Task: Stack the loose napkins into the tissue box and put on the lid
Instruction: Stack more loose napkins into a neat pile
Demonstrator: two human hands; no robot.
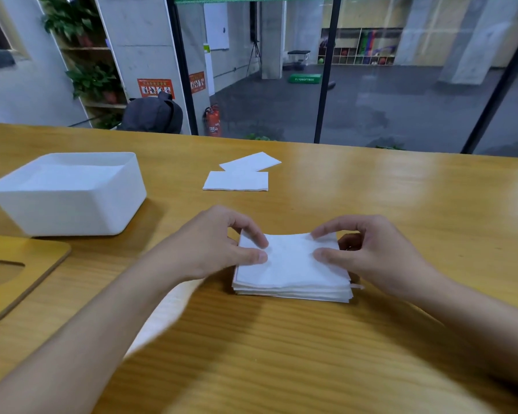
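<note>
Fingers (259, 239) of left hand (216, 243) and right hand (371, 252) rest loosely curled on the napkin stack's (292, 270) top sheet, pinching nothing. Stack sits mid-table (401, 189), edges uneven. 2 loose napkins (237, 180) beyond it, box (69, 192) and lid (18, 273) well left. Risk: lifting from the top only, so lower sheets slide out.

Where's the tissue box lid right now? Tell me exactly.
In the head view the wooden lid lies flat at the table's left edge, just in front of the open white tissue box and left of the person's left hand.
</note>
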